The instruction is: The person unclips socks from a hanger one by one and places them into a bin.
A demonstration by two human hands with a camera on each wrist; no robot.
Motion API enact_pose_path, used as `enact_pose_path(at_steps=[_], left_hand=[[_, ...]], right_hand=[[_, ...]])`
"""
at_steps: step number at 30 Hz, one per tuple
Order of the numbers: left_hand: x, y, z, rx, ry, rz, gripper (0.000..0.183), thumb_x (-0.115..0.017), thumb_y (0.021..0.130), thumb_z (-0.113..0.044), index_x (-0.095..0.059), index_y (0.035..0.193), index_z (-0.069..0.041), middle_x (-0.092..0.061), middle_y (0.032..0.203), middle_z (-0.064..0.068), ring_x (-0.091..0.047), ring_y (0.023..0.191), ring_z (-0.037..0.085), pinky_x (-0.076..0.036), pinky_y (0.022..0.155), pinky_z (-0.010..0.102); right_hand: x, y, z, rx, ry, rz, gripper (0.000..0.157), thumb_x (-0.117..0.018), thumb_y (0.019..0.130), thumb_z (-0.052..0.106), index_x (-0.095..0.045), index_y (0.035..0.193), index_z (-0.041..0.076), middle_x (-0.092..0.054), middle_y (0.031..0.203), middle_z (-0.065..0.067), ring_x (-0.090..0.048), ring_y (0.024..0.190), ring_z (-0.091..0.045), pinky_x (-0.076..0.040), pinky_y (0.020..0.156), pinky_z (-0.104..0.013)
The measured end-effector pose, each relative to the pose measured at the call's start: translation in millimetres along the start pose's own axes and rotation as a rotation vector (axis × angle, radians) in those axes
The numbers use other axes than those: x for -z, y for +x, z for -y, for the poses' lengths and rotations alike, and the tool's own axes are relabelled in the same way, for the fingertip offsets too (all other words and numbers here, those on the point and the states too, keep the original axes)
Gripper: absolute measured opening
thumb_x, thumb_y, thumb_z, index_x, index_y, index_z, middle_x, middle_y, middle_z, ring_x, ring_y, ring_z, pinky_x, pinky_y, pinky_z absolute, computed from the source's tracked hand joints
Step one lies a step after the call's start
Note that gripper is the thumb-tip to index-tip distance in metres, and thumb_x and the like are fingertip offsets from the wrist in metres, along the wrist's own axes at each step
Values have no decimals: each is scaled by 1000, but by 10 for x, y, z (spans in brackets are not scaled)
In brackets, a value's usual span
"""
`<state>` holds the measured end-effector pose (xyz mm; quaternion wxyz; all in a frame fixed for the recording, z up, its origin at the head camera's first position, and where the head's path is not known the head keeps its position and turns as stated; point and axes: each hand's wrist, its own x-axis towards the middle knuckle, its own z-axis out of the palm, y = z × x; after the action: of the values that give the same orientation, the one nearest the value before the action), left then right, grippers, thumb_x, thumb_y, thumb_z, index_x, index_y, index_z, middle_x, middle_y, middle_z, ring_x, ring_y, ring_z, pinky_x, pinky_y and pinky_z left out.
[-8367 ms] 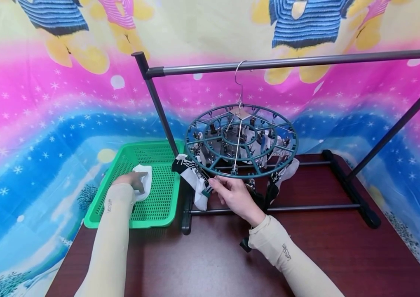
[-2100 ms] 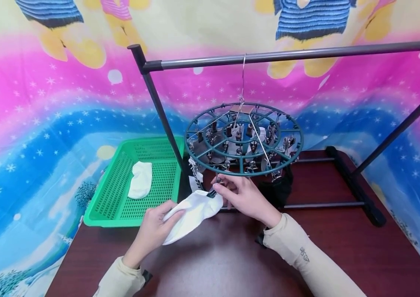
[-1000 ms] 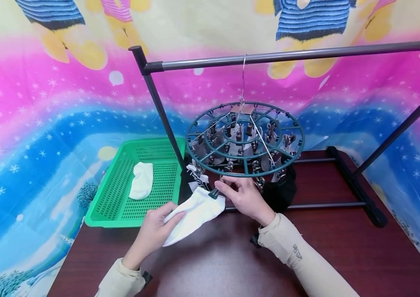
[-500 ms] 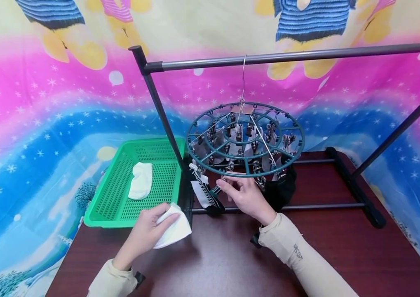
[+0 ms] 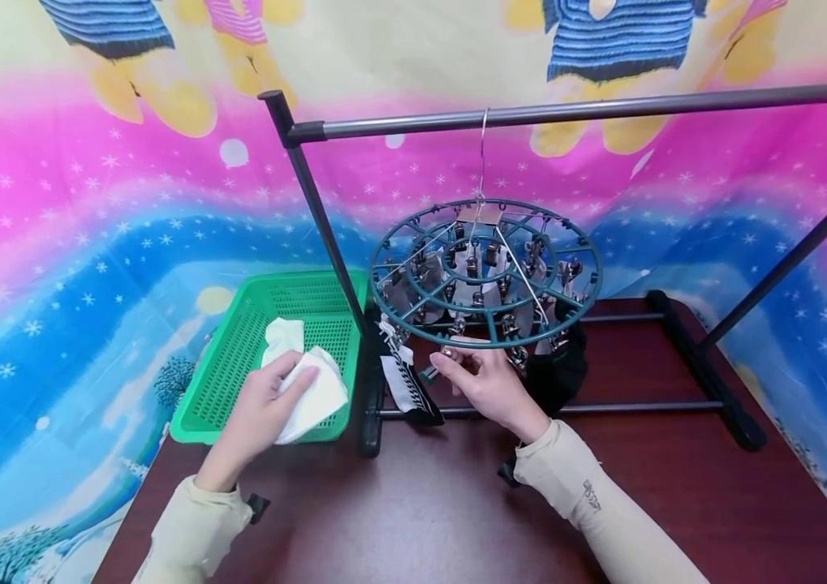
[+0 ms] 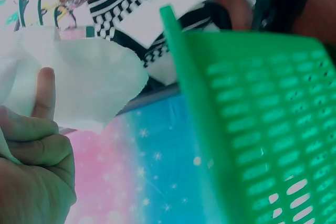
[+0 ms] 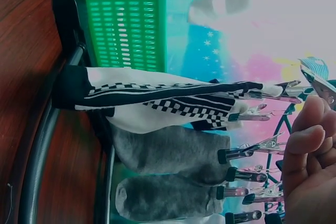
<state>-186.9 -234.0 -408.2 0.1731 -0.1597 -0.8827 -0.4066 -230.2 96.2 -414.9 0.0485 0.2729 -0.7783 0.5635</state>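
White sock [image 5: 318,397] pinched, left grip [image 5: 261,410] near basket [image 5: 230,361]

Matt, soft-looking knit is shown by the white sock [image 5: 321,393] and the grey socks [image 7: 173,148]. The basket [image 5: 212,389] appears moulded in smooth plastic; shiny metal is seen in the clips [image 7: 249,175] and rail [image 5: 413,124]. A glossy wood-grain finish is borne by the bench [image 5: 413,519].

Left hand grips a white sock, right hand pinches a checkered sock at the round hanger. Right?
Not quite: at the round hanger, the right hand pinches a metal clip, not a sock, per the right wrist view. Left hand does grip a white sock.
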Motion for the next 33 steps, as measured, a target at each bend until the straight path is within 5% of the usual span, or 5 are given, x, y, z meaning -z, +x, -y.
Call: enact_pose_path(at_steps=[17,23,26,30,33], left_hand=[[397,697,341,245,-25,71,37,-52,109,-34,-57,136,-9,-66,114,20,-60,69,17,-54,57,33],[385,916,527,318,-69,183,50,-48,111,-29,-34,159,-22,-54,148,27,-70,87,36,-58,61,37],[346,1019,594,307,-49,235,48,-42,112,-21,-38,159,-24,-49,154,23,-66,87,40,-56,61,36],[286,1142,655,302,8,278,42,-40,112,-16,-52,151,-19,-46,157,18,-59,77,29,-52,65,35],[241,1215,686,310,32,301,42,-45,111,-19,-51,153,-20,-41,162,17,-59,86,27,-51,73,37]], right_hand=[[1,-7,6,-10,30,3,30,-64,104,23,-66,82,3,-59,67,-21,-58,62,-38,-45,61,-28],[-11,-8,13,-39,51,17,33,-62,105,25,-65,84,1,-59,69,-22,-58,64,-39,-45,62,-27],[-10,-10,13,-46,53,23,34,-61,106,26,-66,85,0,-59,69,-25,-59,66,-42,-44,62,-27],[-5,-11,18,-47,57,28,35,-61,106,26,-65,86,-2,-59,70,-26,-58,67,-44,-44,63,-27],[-4,-10,16,-51,57,27,35,-61,106,26,-65,87,-2,-59,71,-27,-58,67,-45,-45,63,-27]])
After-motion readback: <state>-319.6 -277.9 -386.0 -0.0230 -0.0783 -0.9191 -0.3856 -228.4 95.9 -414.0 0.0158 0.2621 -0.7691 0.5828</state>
